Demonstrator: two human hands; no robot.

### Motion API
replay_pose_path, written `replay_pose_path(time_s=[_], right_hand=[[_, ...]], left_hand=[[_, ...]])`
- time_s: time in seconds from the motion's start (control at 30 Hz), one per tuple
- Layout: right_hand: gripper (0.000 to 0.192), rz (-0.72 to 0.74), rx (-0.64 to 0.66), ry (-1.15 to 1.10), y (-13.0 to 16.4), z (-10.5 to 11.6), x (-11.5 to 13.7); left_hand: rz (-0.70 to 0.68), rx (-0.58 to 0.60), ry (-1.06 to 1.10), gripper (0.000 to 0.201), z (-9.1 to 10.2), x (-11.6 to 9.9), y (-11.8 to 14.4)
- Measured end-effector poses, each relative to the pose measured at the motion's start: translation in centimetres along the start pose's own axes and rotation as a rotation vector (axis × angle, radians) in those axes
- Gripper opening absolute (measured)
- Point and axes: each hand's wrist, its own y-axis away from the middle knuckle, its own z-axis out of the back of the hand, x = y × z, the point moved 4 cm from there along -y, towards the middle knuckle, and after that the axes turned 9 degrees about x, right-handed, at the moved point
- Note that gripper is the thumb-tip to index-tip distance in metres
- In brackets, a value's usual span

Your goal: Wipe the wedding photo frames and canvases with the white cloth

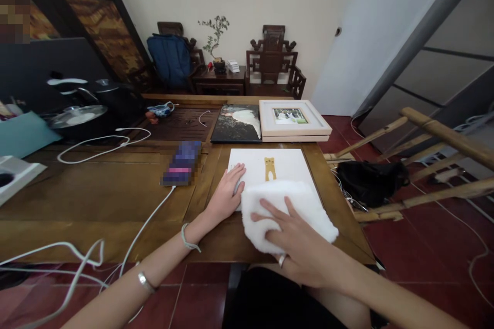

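A flat white panel [287, 162] lies near the front edge of the wooden table, with a golden bear-like figure [270, 168] on it. My left hand [228, 187] rests on the panel's left edge, fingers stretched out. Over the panel's lower part is a fluffy white cloth [309, 211], which also hangs past its right side. My right hand [285, 231] presses on this cloth with spread fingers, while a ringed finger sits at its near edge. The cloth hides the panel's lower right portion.
Behind the panel lie a dark photo panel [237, 123] and pale stacked picture frames [295, 115]. A phone [181, 164] on a white cable [148, 221] is to the left. Farther left stand a kettle [116, 97] and a lidded pot [79, 118]. A bamboo rack [436, 133] stands right.
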Motion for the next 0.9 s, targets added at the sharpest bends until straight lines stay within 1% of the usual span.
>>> replay_pose_path(time_s=[0.07, 0.17, 0.3, 0.37, 0.43, 0.5, 0.57, 0.6, 0.67, 0.73, 0.8, 0.83, 0.9], right_hand=[[0.037, -0.006, -0.011, -0.048, -0.5, 0.8, -1.2], [0.025, -0.055, -0.080, -0.053, -2.7, 2.7, -4.5], [0.025, -0.185, -0.155, -0.005, -6.9, 5.6, -8.9], [0.025, -0.250, -0.187, 0.029, -8.9, 6.7, -10.1], [0.026, -0.296, -0.211, 0.051, -10.4, 7.1, -10.4], [0.027, -0.312, -0.223, 0.062, -11.3, 6.8, -9.8], [0.031, -0.277, -0.207, 0.103, -11.7, 5.9, -8.4], [0.034, -0.235, -0.186, 0.130, -11.6, 5.2, -7.4], [0.038, -0.102, -0.127, 0.179, -10.9, 3.9, -5.1], [0.038, 0.056, -0.061, 0.199, -9.4, 2.7, -2.6], [0.036, 0.190, 0.005, 0.194, -7.4, 2.1, -0.6], [0.035, 0.229, 0.038, 0.184, -6.4, 2.0, 0.1], [0.031, 0.245, 0.094, 0.153, -4.6, 2.2, 0.6]], left_hand=[[0.001, 0.000, 0.001, 0.038, 0.0, -0.1, 0.0], [0.004, -0.002, 0.003, 0.039, 0.0, 0.0, 0.0], [0.011, -0.007, 0.028, 0.039, 0.1, 0.0, -0.1], [0.024, -0.009, 0.062, 0.038, 0.3, -0.1, -0.2], [0.070, -0.025, 0.132, 0.039, 0.7, -0.2, -0.3], [0.150, -0.069, 0.246, 0.040, 1.4, -0.2, -0.3], [0.209, -0.156, 0.391, 0.042, 2.0, 0.0, -0.2], [0.216, -0.209, 0.465, 0.043, 2.2, 0.2, -0.2], [0.204, -0.314, 0.594, 0.046, 2.5, 0.5, 0.0], [0.189, -0.374, 0.668, 0.048, 2.6, 0.7, 0.0], [0.183, -0.379, 0.663, 0.049, 2.7, 0.6, 0.0], [0.182, -0.361, 0.629, 0.049, 2.7, 0.4, 0.0], [0.174, -0.296, 0.509, 0.045, 2.7, -0.2, 0.0]])
